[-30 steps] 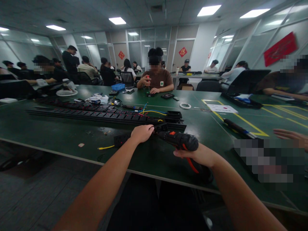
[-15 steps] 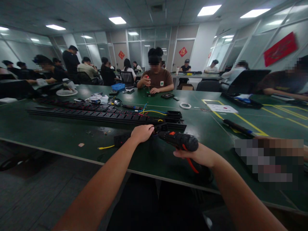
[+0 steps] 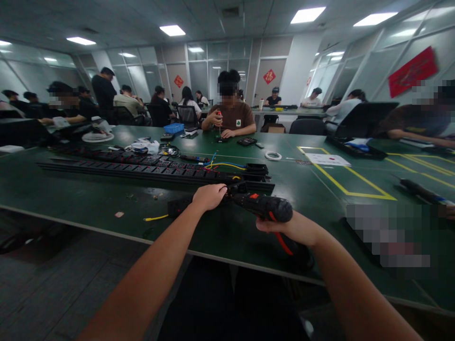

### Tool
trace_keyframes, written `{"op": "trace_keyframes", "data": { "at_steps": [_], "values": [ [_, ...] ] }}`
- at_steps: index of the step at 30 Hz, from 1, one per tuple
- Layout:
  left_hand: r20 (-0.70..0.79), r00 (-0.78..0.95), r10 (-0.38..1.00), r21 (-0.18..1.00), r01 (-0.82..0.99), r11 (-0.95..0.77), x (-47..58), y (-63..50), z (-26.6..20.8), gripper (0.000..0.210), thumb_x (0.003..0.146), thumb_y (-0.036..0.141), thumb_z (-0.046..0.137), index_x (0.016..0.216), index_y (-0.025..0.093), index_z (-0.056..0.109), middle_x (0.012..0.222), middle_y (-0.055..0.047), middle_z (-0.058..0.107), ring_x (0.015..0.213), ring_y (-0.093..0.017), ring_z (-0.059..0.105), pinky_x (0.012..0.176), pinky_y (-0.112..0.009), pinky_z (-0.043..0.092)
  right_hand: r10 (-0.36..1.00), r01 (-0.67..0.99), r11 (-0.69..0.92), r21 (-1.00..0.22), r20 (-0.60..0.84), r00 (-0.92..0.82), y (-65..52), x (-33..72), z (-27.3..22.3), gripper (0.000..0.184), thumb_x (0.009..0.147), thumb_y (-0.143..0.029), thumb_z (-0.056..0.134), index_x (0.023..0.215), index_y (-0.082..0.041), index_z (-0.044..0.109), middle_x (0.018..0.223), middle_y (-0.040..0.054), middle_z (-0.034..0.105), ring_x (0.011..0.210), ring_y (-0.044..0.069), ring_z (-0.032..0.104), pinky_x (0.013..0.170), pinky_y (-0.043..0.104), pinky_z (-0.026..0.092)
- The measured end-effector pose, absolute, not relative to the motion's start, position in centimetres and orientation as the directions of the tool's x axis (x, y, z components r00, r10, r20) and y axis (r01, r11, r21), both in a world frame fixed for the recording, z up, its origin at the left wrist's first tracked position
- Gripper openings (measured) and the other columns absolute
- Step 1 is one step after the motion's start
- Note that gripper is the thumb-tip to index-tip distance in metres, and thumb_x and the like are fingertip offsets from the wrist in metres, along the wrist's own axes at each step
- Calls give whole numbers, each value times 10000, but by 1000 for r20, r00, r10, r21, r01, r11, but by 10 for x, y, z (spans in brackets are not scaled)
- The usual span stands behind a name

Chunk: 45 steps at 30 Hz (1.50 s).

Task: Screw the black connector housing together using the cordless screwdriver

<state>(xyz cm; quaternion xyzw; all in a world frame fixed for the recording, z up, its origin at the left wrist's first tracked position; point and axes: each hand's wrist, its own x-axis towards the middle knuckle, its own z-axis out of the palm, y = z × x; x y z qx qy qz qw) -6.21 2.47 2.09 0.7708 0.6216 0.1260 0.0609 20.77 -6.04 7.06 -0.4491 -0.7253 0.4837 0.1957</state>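
My right hand [image 3: 289,227] is wrapped round the handle of a black and orange cordless drill [image 3: 265,206]. The drill lies nearly level, its nose pointing left at a small black part beside my left fingers; whether its tip touches is too dark to tell. My left hand [image 3: 210,196] is closed on a black power strip piece [image 3: 177,206], with the grip itself partly hidden. A yellow wire [image 3: 156,218] with a metal end sticks out from that piece's left end. Just beyond my hands lies a long black power strip [image 3: 142,170] with a row of sockets.
Blue and yellow wires [image 3: 227,165] run to a black end box [image 3: 257,168]. A white ring [image 3: 273,156] and a paper sheet [image 3: 327,159] lie farther back. Opposite, a person [image 3: 229,116] holds a red-handled screwdriver. On the right, another person's dark tool [image 3: 423,192] hangs over the table.
The neighbour's hand and dark tool on the right have moved away to the right. My hands and the drill stay almost where they were.
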Motion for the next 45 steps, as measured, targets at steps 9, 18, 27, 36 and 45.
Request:
{"op": "trace_keyframes", "data": {
  "at_steps": [9, 18, 27, 36, 45],
  "values": [
    [108, 190, 976, 249, 945, -212, -62, 23, 23, 526, 1021, 513, 274, 1388, 330, 603, 1380, -34, 651, 1219, -269, 623, 989, -373, 461, 841, 461, 145, -875, -136, -523, -58, 210, 66, 275, 737, -399, 785, 877, -181, 693, 847, 12, 652, 829, 204, 581, 842, 372, 477],
    [124, 195, 973, 251, 942, -221, -62, 24, 22, 528, 1020, 517, 275, 1379, 328, 612, 1357, -35, 667, 1203, -277, 632, 975, -379, 474, 838, 473, 138, -870, -151, -524, -60, 209, 69, 274, 735, -417, 781, 834, -192, 661, 791, 0, 631, 768, 192, 569, 765, 350, 472],
    [134, 198, 971, 248, 942, -226, -62, 24, 22, 520, 1018, 509, 283, 1372, 330, 619, 1359, -30, 666, 1196, -275, 636, 974, -378, 475, 843, 481, 119, -869, -168, -511, -62, 207, 72, 313, 717, -449, 791, 813, -199, 629, 748, -10, 601, 715, 180, 544, 704, 336, 465],
    [107, 190, 976, 252, 944, -212, -61, 22, 25, 524, 1015, 501, 279, 1378, 327, 615, 1358, -34, 666, 1189, -277, 639, 963, -380, 477, 851, 502, 112, -857, -178, -494, -63, 206, 72, 309, 713, -448, 791, 809, -206, 624, 720, -18, 580, 691, 173, 538, 678, 330, 461],
    [119, 196, 973, 258, 941, -221, -63, 23, 23, 520, 1014, 506, 287, 1368, 332, 624, 1350, -29, 671, 1186, -277, 640, 959, -380, 485, 855, 484, 116, -867, -160, -493, -61, 206, 69, 297, 712, -433, 802, 825, -217, 632, 736, -21, 584, 687, 176, 548, 667, 335, 483]
  ]
}}
